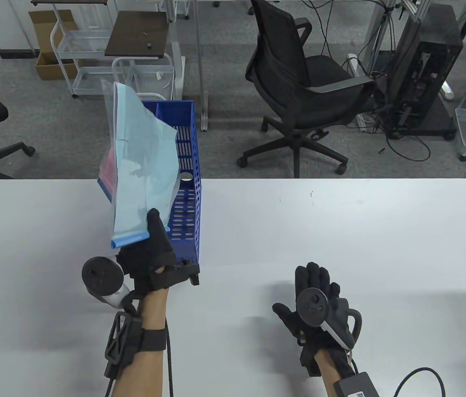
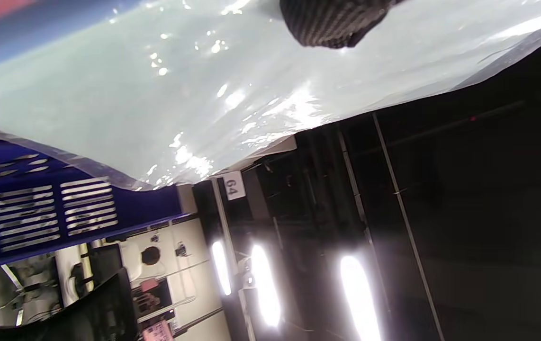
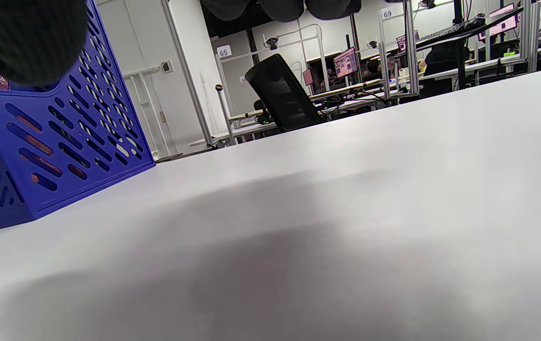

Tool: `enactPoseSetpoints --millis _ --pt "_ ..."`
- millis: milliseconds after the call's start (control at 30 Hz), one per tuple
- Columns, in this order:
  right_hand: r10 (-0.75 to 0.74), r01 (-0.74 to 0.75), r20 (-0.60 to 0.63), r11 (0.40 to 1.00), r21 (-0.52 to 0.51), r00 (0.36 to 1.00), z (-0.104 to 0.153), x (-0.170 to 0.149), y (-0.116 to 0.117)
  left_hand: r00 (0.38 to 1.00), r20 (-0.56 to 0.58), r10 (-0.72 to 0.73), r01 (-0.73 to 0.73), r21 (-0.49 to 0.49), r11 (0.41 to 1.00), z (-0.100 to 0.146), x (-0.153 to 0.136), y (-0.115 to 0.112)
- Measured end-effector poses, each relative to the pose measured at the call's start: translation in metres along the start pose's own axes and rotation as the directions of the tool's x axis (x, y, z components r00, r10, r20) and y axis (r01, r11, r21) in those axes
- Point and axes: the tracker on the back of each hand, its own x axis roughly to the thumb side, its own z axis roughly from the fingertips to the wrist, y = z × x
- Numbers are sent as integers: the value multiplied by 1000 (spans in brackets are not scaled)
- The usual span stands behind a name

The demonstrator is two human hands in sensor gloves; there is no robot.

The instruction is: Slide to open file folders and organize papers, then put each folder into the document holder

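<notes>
Gripping translucent light-blue plastic file folder [image 1: 142, 165] by its lower edge above blue perforated document holder [image 1: 187, 182]: left hand [image 1: 152, 256]; right hand [image 1: 320, 306] lay flat, fingers relaxed, on white table [image 1: 382, 248].

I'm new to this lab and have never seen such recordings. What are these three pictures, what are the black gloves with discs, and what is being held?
No machine here: a person wears sensor gloves, and the discs are trackers strapped to the backs of the hands. The table view looks down from above; the other two come from a camera on each wrist. The left hand grips a clear file folder with light blue paper inside by its lower edge, raised over a blue document holder on the white table. The left wrist view shows that folder up close. The right hand holds nothing, its fingers flat over the table.
</notes>
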Motion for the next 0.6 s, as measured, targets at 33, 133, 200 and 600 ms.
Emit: enactPoseSetpoints --millis 33,133,200,600 --pt "-1 1 2 1000 0 1000 0 0 0 1000 -5 -4 4 -8 1000 -2 -4 -3" --pt "-4 4 6 1000 2 1000 0 1 1 996 -77 -39 36 -35 999 -6 -26 -12" --pt "2 -2 12 1000 8 1000 0 2 2 990 -130 -59 53 -53 997 -7 -42 -18" --pt "63 -65 54 997 47 997 -1 15 14 942 -304 -140 104 -133 986 5 -87 -15"
